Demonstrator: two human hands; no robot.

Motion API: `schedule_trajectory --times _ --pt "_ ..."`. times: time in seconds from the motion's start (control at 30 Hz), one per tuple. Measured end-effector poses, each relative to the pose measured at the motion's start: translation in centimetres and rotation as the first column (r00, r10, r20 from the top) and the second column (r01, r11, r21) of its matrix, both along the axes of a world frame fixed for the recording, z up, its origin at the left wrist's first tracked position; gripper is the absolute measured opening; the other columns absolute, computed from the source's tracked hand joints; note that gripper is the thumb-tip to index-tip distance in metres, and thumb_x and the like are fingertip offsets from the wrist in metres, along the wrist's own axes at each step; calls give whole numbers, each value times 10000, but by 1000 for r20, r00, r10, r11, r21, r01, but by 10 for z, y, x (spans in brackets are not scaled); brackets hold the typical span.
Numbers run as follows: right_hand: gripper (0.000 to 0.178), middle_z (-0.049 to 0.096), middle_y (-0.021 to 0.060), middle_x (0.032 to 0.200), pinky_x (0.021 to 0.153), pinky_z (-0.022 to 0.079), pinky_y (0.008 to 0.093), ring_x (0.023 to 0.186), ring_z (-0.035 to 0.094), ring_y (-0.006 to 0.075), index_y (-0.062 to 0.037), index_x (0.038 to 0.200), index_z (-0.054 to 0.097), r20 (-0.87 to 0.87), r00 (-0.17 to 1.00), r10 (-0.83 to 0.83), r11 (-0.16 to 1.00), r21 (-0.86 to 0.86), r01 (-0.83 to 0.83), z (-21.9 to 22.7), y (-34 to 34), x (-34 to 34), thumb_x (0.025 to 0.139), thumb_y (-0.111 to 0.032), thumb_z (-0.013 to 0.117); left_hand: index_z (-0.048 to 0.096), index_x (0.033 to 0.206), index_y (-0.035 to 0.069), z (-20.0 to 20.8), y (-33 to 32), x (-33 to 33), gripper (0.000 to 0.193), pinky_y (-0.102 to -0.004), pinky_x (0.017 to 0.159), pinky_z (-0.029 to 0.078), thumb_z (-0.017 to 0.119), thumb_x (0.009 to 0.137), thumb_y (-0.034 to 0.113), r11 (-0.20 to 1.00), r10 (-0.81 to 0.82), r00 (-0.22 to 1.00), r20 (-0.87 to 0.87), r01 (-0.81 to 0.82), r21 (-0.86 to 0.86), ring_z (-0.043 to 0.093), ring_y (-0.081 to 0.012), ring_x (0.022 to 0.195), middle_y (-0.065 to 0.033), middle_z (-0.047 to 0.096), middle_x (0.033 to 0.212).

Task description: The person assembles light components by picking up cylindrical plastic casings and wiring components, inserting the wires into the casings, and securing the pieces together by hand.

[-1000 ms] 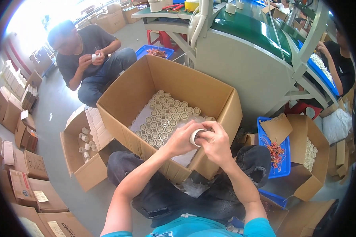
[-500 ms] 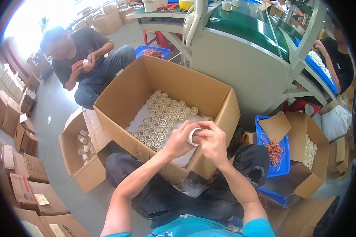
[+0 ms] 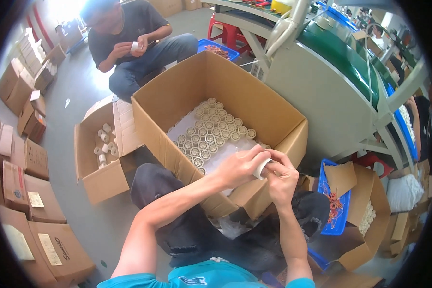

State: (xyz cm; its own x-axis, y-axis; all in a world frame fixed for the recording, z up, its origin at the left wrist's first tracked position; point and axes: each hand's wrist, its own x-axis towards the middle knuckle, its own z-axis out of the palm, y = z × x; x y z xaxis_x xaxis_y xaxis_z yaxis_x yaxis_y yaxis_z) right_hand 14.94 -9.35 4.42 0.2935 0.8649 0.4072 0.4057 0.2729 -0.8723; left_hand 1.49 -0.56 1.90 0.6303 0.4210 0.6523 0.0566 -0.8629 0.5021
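Over the near right edge of a large cardboard box (image 3: 283, 165), my two hands hold one short white plastic cylinder (image 3: 259, 169). My left hand (image 3: 242, 167) grips its outside, fingers closed around it. At its open end, the fingers of my right hand (image 3: 282, 181) are bent and pressed to the rim, partly inside; whether they hold some small part is hidden. Several like white cylinders (image 3: 209, 138) stand in rows inside the box, open ends up, on a pale sheet (image 3: 223, 156).
At left, a smaller open carton (image 3: 101, 180) holds loose white cylinders. To the right are a blue tray (image 3: 340, 225) with reddish wires and a carton of small white parts (image 3: 368, 218). A co-worker (image 3: 134, 45) sits beyond the box, holding a white cylinder. A green-belted machine (image 3: 317, 86) stands behind.
The whole view has shifted and tilted, so the box and co-worker appear further right. Both hands still hold the white cylinder, which is turned a little differently.
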Motion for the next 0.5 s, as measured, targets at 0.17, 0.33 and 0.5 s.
schedule_trajectory --times 0.17,0.33,0.5 --pt "215 633 122 1134 873 524 312 1004 641 219 52 905 745 -101 994 48 997 -48 -53 -2 3 -5 717 149 704 547 1088 45 -1 0 -5 508 -406 662 556 768 631 7 999 -7 1000 6 7 -49 661 -337 833 -109 594 1021" --pt "205 634 108 1094 858 525 312 976 641 217 50 896 743 -44 998 40 999 -33 -41 -3 4 -8 714 140 711 546 1101 51 -6 2 -7 519 -408 660 556 776 637 21 996 -44 999 -21 43 -74 662 -341 838 -111 593 1018" --pt "197 648 108 1032 821 537 331 918 664 240 10 884 757 29 1000 -3 996 -91 6 -1 3 -11 700 77 733 571 1085 42 -9 1 -8 479 -397 677 549 800 663 35 978 -53 998 24 57 -199 662 -329 833 -120 615 974"
